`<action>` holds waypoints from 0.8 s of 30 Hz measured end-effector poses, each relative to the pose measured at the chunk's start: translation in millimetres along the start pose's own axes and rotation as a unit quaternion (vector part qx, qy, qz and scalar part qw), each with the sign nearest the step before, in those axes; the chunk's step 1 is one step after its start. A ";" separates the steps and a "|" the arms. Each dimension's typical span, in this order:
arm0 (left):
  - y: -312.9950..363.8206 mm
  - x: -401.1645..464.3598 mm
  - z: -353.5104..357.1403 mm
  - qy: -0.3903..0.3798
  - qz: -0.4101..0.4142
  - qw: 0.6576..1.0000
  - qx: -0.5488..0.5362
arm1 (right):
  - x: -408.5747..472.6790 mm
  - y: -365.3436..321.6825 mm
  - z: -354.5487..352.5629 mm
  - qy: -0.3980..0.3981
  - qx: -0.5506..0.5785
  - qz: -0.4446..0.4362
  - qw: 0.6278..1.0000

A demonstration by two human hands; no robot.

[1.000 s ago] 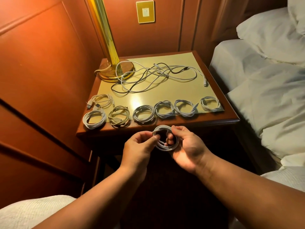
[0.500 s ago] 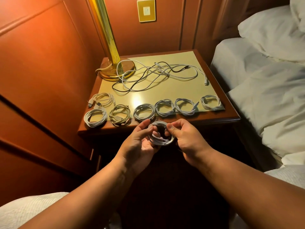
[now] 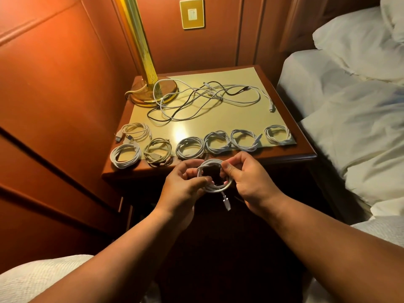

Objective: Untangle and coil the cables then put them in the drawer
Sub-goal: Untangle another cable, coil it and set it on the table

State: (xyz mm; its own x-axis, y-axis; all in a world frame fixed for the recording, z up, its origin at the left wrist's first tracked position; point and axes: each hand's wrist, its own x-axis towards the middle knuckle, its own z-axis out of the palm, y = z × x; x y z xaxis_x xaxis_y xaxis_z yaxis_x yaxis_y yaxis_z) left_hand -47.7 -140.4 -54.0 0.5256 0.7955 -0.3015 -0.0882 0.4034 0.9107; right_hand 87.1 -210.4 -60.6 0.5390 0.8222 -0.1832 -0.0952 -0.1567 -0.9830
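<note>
— Nearest the body, item one?
— White coiled cable [image 3: 213, 181], pinched between left hand [image 3: 182, 186] and right hand [image 3: 246, 179]; light, limp, springy. Hold across the bundled loops.
— Beyond?
— Nightstand [image 3: 290, 157]: seven finished coils [image 3: 190, 147], then tangled cables [image 3: 207, 99].

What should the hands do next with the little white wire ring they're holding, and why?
Probably tuck in the loose plug end, then set the coil down. Both the left hand and the right hand grip the white coil, which looks fully wound except for that dangling end. Seven finished coils already lie on the nightstand.
</note>
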 end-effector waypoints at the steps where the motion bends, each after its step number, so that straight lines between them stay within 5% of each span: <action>1: 0.1 0.0 0.9 0.007 -0.012 1.000 -0.028 | -0.3 0.1 -0.1 -0.002 -0.008 -0.012 1.000; 7: 8.1 5.7 -3.8 0.007 -0.024 0.983 -0.182 | -3.7 0.1 2.7 -0.038 -0.055 -0.037 0.997; 11: 9.7 4.3 -4.0 -0.028 -0.028 0.980 -0.193 | -5.4 -1.5 5.2 -0.093 0.062 0.116 0.987; 13: 9.4 4.6 -3.5 -0.030 -0.019 0.982 -0.185 | -6.4 -3.5 5.6 -0.115 0.148 0.182 0.965; 18: 8.6 7.4 -3.6 -0.037 -0.025 0.987 -0.155 | -4.9 1.2 5.4 -0.084 0.195 0.171 0.962; 24: 0.8 5.5 -4.7 0.007 -0.004 0.999 0.037 | -2.1 5.5 2.6 -0.040 0.095 0.075 0.992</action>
State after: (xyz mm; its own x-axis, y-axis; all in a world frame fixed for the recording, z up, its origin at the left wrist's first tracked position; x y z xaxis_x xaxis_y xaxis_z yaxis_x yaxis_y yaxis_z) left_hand -48.8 -133.6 -56.3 0.5142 0.7987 -0.3125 -0.0208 0.3758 0.9265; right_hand 83.3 -211.6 -65.7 0.4389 0.8396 -0.3200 -0.3296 -0.1808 -0.9266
